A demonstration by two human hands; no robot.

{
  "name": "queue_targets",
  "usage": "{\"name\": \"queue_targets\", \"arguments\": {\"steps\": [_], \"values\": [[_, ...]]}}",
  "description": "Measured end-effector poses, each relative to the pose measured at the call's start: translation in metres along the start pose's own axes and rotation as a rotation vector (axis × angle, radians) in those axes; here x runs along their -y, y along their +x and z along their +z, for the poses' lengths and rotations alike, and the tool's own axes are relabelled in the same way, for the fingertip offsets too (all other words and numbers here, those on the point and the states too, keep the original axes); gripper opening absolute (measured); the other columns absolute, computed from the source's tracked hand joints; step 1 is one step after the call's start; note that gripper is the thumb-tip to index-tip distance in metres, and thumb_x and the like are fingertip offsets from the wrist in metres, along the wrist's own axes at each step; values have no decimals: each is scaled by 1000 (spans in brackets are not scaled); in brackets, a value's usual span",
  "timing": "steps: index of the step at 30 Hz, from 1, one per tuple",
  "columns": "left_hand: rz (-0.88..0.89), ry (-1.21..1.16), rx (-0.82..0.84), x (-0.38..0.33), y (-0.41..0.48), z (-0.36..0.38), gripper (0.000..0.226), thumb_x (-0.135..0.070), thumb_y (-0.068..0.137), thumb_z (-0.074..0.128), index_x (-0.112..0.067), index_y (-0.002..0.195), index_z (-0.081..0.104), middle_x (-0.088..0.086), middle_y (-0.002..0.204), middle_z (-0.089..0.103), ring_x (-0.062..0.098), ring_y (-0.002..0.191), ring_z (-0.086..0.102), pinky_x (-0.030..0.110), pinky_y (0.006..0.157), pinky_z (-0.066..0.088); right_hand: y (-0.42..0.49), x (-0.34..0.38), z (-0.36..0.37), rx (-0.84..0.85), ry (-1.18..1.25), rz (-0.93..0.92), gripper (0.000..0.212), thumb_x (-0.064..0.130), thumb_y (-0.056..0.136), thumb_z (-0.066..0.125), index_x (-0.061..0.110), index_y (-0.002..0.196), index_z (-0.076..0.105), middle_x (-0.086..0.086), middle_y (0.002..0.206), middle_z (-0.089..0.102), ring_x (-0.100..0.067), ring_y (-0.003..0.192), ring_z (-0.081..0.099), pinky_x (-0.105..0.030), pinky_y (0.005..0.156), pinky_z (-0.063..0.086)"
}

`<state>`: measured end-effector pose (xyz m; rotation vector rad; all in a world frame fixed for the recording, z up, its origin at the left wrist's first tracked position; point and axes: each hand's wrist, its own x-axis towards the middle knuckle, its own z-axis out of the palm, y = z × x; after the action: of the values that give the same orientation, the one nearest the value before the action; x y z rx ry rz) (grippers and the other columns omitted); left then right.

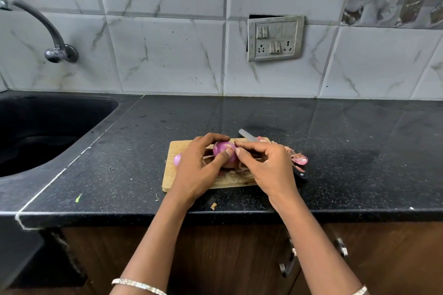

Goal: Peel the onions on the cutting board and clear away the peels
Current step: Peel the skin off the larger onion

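Showing glossy purple flesh with brownish skin low down, the onion (224,149) sits over the cutting board (173,175). The left hand (199,167) grip wraps it; the right hand (266,165) grip pinches its skin.

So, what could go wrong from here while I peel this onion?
1. The knife lies under the right hand that picks at the onion; the hand could brush its blade.
2. The second onion sits at the left edge of the cutting board, beside the left hand, and may roll off.
3. A peel scrap lies near the front edge of the counter and may fall.
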<state>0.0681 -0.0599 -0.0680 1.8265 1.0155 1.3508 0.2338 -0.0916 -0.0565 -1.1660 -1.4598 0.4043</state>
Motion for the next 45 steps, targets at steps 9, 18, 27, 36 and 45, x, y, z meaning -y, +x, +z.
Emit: {"name": "queue_targets", "arguments": {"steps": [9, 18, 27, 36, 45], "values": [[-12, -55, 22, 2, -1, 0, 30, -22, 90, 76, -26, 119, 69, -7, 118, 70, 9, 105, 67, 41, 91, 59, 0, -5, 0, -45, -9, 30, 6, 16, 85, 79, 18, 91, 82, 11, 84, 78, 1, 86, 72, -38, 92, 56], [-58, -87, 5, 0, 0, 0, 35, -16, 89, 77, -20, 122, 68, -5, 116, 71, 8, 102, 68, 31, 86, 60, -1, -7, 0, -65, -47, 14, 8, 15, 83, 80, 22, 85, 83, 17, 76, 76, -1, 79, 71, -46, 92, 55], [-59, -162, 1, -3, -2, 0, 35, -4, 86, 77, -9, 119, 67, 3, 115, 70, 1, 96, 67, 17, 76, 56, -1, -3, -2, -26, -14, 35, 6, 19, 83, 81, 21, 89, 82, 15, 80, 77, 1, 80, 72, -28, 86, 57], [-57, -175, 9, -3, -1, 0, 35, -3, 86, 77, -10, 118, 68, 3, 116, 70, 3, 99, 67, 18, 78, 56, 0, -5, -1, -43, -27, -4, 12, 13, 81, 82, 17, 92, 82, 17, 81, 75, 2, 83, 72, -21, 84, 55], [-65, -146, 4, -6, -2, -1, 35, -4, 86, 77, -11, 119, 67, 1, 116, 70, 2, 98, 67, 16, 76, 55, 0, -5, -1, -32, 12, 25, 15, 13, 80, 83, 16, 94, 82, 10, 87, 78, 0, 89, 72, -33, 93, 56]]}}
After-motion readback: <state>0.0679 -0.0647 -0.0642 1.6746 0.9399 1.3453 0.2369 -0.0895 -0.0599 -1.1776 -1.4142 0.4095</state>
